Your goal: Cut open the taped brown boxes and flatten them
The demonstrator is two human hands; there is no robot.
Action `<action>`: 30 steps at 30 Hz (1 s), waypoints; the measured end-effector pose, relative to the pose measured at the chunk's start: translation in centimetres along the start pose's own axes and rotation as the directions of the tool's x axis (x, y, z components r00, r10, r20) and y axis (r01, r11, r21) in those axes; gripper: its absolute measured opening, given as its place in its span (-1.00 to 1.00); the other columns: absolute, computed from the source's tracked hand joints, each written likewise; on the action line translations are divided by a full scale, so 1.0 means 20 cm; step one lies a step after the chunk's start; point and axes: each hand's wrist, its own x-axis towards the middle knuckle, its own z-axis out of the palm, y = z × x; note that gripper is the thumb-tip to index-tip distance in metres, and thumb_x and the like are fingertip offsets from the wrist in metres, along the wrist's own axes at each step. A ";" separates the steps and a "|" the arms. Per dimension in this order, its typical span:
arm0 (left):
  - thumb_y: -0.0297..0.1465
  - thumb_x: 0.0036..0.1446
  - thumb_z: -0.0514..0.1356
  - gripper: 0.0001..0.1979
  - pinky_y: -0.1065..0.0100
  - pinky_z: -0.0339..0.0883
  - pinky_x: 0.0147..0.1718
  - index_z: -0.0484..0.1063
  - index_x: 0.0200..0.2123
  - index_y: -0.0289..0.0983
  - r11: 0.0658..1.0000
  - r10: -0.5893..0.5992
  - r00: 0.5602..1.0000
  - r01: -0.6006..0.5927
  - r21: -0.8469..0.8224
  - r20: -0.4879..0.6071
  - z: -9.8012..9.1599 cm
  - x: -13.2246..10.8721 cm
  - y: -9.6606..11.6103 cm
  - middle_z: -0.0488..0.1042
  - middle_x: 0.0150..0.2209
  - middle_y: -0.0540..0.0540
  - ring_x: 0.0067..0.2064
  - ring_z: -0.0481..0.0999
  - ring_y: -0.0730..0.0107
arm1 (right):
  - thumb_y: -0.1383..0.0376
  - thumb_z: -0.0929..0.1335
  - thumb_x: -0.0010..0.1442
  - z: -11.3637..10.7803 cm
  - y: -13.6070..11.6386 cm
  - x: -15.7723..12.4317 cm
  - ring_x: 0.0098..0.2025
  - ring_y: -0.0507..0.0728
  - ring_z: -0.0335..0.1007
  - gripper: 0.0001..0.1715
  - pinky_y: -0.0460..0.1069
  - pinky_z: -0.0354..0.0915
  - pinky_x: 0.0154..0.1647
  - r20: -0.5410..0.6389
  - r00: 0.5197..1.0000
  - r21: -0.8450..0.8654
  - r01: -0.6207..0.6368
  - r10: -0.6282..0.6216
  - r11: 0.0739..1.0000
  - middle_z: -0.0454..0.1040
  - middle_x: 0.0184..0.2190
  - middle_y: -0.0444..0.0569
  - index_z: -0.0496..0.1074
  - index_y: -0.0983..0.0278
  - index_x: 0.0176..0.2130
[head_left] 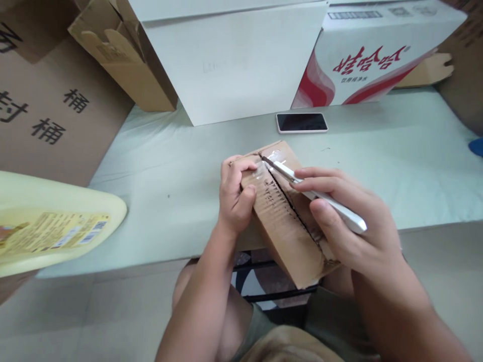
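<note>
Your right hand curls partway round, thumb and fingers gripping a white-handled cutter. Its blade tip sits at the far end of the dark seam in a cardboard box, ahead and left of that hand. Your left hand is half curled about the box's far left edge, index finger and thumb on top. Beyond both hands, a phone lies near a white box. Well left of your left hand stands a yellow container.

Matt cardboard box, glossy clear tape, smooth plastic knife handle, metal blade
</note>
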 end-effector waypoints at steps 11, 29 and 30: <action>-0.02 0.42 0.07 -0.66 0.01 0.43 0.11 0.44 -0.01 -0.09 1.000 -0.002 1.000 0.002 -0.007 -0.014 0.01 0.00 0.01 0.49 -0.03 -0.14 0.07 0.44 0.04 | 0.27 0.36 0.45 0.01 0.00 0.00 0.07 0.19 0.60 -0.88 0.07 0.50 0.08 -0.027 0.999 -0.060 0.040 -0.042 0.997 0.62 0.00 0.06 0.54 0.20 -0.11; 0.02 0.39 0.09 -0.63 -0.05 0.44 0.12 0.45 -0.01 -0.10 0.999 -0.036 0.999 0.036 0.006 0.002 0.00 0.00 0.02 0.52 -0.02 -0.17 0.08 0.47 -0.02 | 0.28 0.33 0.43 0.01 -0.02 0.00 0.04 0.23 0.60 -0.82 0.13 0.54 0.07 0.058 0.998 -0.053 0.001 0.002 0.999 0.61 0.02 0.08 0.57 0.17 -0.08; 0.02 0.39 0.09 -0.63 -0.05 0.44 0.12 0.45 -0.01 -0.10 0.999 -0.035 0.999 0.035 0.009 -0.003 0.00 0.00 0.02 0.52 -0.03 -0.17 0.08 0.47 -0.01 | 0.29 0.33 0.43 0.00 -0.03 0.00 0.04 0.23 0.60 -0.82 0.12 0.53 0.07 0.032 0.999 -0.047 -0.010 0.011 0.999 0.62 0.00 0.07 0.57 0.17 -0.10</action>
